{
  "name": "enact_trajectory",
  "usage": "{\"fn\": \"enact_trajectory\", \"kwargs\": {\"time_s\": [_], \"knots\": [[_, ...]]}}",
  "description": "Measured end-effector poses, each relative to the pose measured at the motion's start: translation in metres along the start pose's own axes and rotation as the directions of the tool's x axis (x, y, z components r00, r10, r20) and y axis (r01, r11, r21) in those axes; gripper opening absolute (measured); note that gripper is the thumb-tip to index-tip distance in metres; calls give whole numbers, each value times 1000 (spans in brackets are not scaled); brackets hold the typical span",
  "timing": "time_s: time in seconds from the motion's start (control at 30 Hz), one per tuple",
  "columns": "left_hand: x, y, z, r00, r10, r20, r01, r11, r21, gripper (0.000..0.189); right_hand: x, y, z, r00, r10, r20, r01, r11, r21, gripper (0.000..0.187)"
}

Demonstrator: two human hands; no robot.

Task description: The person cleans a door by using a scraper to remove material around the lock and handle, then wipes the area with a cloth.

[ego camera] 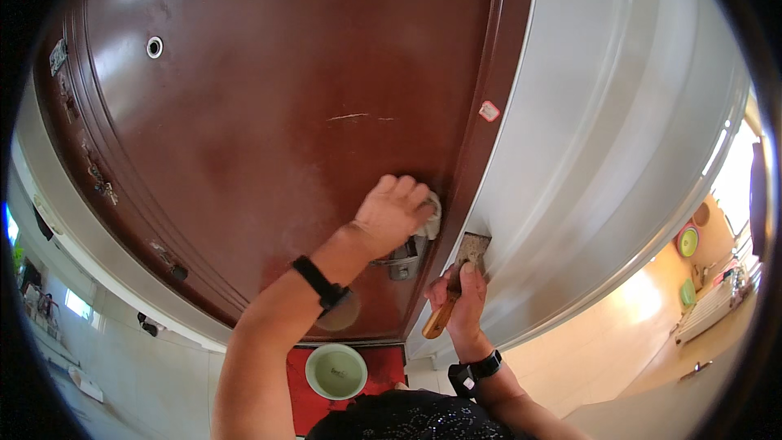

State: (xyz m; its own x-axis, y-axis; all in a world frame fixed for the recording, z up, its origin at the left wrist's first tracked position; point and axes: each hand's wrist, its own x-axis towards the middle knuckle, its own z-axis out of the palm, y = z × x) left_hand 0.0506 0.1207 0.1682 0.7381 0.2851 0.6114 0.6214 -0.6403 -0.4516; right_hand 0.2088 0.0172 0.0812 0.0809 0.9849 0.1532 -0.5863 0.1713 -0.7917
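Observation:
My left hand [394,211] presses a crumpled pale cloth [433,215] against the dark red-brown door [275,153], near its right edge. Just below the cloth is a metal door handle with its lock plate [404,260], partly behind my wrist. My right hand [465,293], to the right of the door frame, is closed around the wooden handle of a scraper [443,311]. The flat, stained blade of the scraper points up beside the white wall panel [550,165]. Light scratches mark the middle of the door.
A pale green basin [336,371] holding water stands on a red mat [299,400] below the door. A small pink-edged sticker [489,111] is on the door's right border. Keys [110,192] hang at the left edge. Tiled floor lies on both sides.

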Motion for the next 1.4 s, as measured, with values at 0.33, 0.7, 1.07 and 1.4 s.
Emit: {"fn": "enact_trajectory", "kwargs": {"time_s": [0.33,0.7,1.07,1.4], "knots": [[-24,21,10,897,-353,-266,333,936,-116,24,-1,-8,-15,976,218,4,-208,935,-287,26],[-83,4,12,980,-195,-31,196,980,39,16,-5,-16,-21,978,210,-5,-199,920,-337,20],[10,6,13,879,-342,-333,354,935,-27,13,42,-5,12,966,217,140,-175,949,-263,25],[-108,103,1,250,-895,369,417,-244,-876,11,68,16,10,941,290,172,-252,944,-211,30]]}}
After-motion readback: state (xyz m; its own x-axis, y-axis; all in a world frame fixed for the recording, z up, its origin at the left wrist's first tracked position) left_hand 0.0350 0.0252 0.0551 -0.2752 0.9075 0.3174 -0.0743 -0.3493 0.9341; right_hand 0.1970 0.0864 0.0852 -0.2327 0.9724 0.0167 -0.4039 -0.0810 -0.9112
